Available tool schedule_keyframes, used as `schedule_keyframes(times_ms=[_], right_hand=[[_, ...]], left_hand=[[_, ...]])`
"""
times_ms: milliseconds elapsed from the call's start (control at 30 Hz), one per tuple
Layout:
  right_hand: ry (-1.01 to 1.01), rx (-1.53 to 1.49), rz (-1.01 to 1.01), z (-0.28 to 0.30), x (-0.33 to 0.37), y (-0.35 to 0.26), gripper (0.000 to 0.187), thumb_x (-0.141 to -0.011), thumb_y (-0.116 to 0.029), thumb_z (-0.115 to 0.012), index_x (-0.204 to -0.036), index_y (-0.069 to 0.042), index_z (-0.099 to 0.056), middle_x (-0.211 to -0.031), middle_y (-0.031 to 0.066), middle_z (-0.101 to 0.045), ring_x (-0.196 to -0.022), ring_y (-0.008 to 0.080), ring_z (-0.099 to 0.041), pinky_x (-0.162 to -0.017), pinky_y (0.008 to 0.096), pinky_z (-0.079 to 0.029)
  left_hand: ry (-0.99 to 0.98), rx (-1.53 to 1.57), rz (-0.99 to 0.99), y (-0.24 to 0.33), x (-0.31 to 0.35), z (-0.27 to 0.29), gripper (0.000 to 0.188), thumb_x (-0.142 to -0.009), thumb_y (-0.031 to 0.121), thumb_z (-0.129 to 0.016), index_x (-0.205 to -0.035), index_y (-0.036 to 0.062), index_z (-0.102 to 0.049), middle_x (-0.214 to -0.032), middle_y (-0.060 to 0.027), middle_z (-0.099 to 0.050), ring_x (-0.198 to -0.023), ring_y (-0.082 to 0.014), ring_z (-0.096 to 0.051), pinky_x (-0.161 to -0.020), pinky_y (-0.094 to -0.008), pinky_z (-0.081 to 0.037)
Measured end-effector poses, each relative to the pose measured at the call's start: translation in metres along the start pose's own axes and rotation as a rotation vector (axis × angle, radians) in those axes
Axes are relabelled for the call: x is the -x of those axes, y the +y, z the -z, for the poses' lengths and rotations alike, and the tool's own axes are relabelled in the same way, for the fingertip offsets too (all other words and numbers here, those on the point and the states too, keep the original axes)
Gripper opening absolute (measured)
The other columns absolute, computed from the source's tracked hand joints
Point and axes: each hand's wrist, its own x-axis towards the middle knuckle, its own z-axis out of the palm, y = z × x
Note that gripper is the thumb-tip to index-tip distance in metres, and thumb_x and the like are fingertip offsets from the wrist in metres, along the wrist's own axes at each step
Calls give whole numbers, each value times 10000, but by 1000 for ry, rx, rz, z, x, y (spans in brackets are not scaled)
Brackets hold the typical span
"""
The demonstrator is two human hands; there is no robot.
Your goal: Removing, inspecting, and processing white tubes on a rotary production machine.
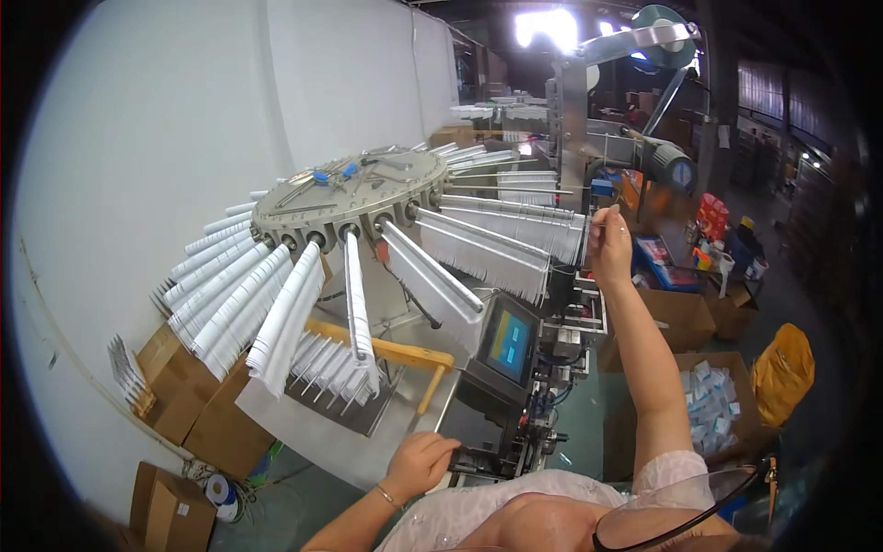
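Observation:
My right hand (610, 247) is raised at the outer end of a rod hung with thin white strips (529, 225). Its fingers are pinched together; whatever is between them is too small to make out. The rod juts from a round metal turntable (345, 216), with similar loaded rods fanned around its rim. Low in front of me, my left hand (423, 467) is closed at the near edge of the machine, just below a black control panel (478, 414) with a lit touchscreen (509, 340). What its fingers grip, if anything, is hidden.
Tools (317, 189) lie on the turntable's top. A wooden bar (395, 348) crosses the metal bench (317, 451) over a rack of white strips (331, 368). Right of me stands a carton (750, 396) of small packets, beside a yellow bag (785, 373). More cartons (216, 419) stand left.

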Motion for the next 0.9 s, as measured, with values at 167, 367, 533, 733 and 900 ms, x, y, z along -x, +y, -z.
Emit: schedule_keyframes(times_ms=[167,367,533,733,900], right_hand=[[73,68,14,-2,-1,13,354,-873,-383,-430,-658,-105,-473,-546,-44,-392,-466,43,-342,-426,170,-268],[109,125,54,-6,1,10,346,-875,-378,-425,-661,-108,-460,-536,-42,-396,-447,46,-339,-408,177,-263],[140,81,22,0,0,9,347,-871,-373,-437,-657,-102,-475,-536,-33,-406,-455,56,-349,-417,184,-274],[160,72,-11,-2,0,10,353,-863,-398,-439,-661,-112,-480,-546,-37,-415,-458,55,-360,-420,178,-284],[196,28,-46,-14,5,-4,362,-860,-420,-432,-678,-109,-468,-541,-36,-415,-440,62,-363,-404,180,-285]], left_hand=[[-49,-12,245,-26,45,9,76,-692,64,-552,-757,63,-591,-641,-87,-509,-619,-269,-517,-544,-360,-403],[-2,-40,269,-38,64,9,49,-675,78,-568,-714,60,-591,-615,-88,-507,-589,-274,-509,-539,-375,-395],[-3,29,287,-44,66,5,45,-674,78,-569,-708,58,-591,-621,-87,-511,-591,-276,-508,-537,-369,-394],[8,63,305,-48,71,4,52,-679,76,-563,-715,59,-598,-630,-92,-521,-601,-277,-515,-548,-363,-402],[24,93,323,-46,69,5,59,-683,69,-558,-722,54,-600,-636,-96,-529,-606,-278,-520,-550,-356,-406]])
